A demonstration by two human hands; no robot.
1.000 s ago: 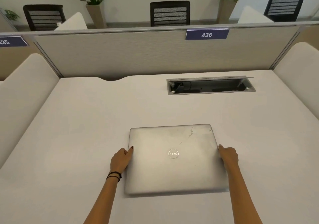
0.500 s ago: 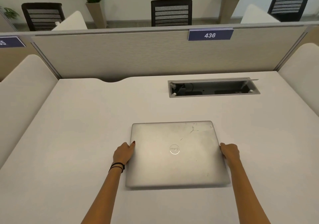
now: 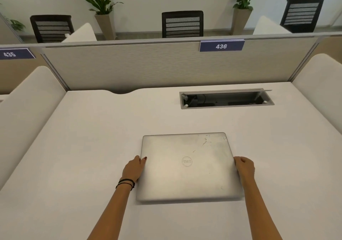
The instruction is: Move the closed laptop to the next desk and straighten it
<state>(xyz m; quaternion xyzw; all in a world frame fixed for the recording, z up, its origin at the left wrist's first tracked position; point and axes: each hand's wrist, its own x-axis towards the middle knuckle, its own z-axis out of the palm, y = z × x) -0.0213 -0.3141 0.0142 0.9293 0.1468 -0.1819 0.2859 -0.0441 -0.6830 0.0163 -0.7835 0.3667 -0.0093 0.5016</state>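
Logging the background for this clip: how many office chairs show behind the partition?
3: one chair at far left, one chair in the middle, one chair at far right. Only their backs rise above the partition; more may be hidden behind it.

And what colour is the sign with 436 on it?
The sign is dark blue with white numbers, seen clearly in the head view.

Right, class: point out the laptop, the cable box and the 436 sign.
laptop point(image 3: 188, 173): head view, middle of the closed lid.
cable box point(image 3: 226, 107): head view, front rim of the frame.
436 sign point(image 3: 221, 46): head view, on the number.
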